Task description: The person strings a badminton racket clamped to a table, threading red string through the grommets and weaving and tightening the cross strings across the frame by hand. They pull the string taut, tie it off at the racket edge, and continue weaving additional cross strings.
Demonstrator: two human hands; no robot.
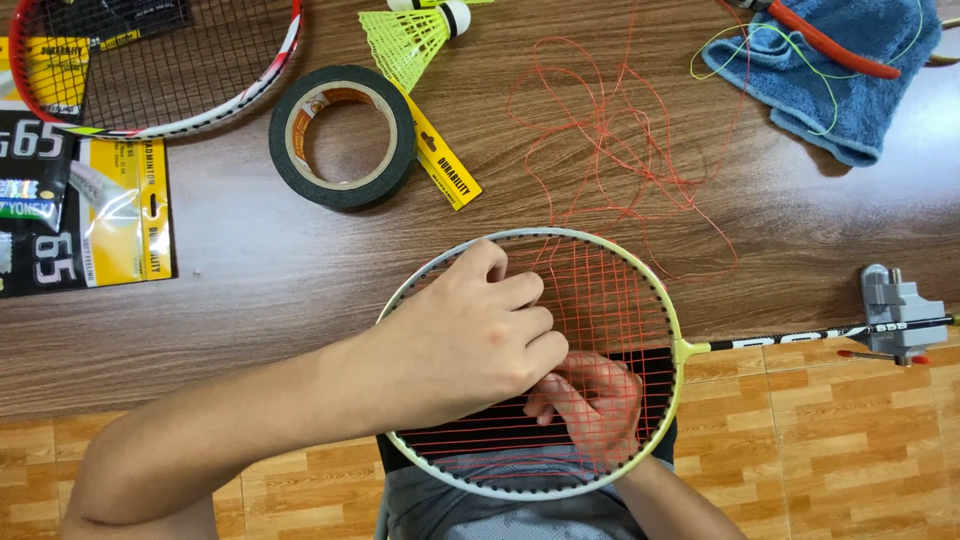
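A badminton racket with a pale green-white frame [672, 310] lies half over the table's front edge, its bed partly strung with orange string [605, 290]. My left hand [470, 335] rests on top of the strings, fingers curled and pinching a strand near the middle. My right hand [590, 400] is underneath the string bed, seen through the strings, fingers touching them from below. Loose orange string [620, 150] trails in loops across the table beyond the racket head. The black shaft [800, 338] runs right to a grey clamp [897, 310].
A roll of black tape [343, 137], a neon yellow shuttlecock [415, 35], a second red-and-white racket [150, 60], yellow-black packaging [110, 215], and a blue cloth [840, 70] with orange-handled pliers [825, 40] lie on the wooden table [250, 290]. Tiled floor shows below.
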